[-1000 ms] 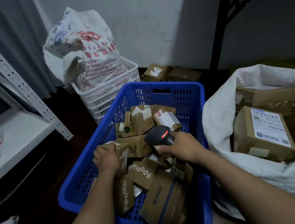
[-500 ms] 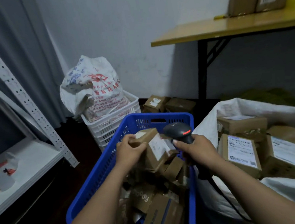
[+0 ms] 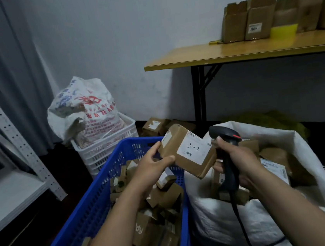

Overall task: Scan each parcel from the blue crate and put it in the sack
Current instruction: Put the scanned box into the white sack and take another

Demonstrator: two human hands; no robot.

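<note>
In the head view, the left hand grips a brown parcel by its near left corner, held up between the far end of the blue crate and the sack, white label up. The right hand is closed round the handle of the scanner, whose head sits just right of the parcel.

Several parcels already lie in the sack, while a heap waits in the crate, so most of the work is probably left.

No beam shows on the label, so I cannot tell whether this parcel is scanned. The forearms cover the crate's near part, and the sack's right side is cut off.
</note>
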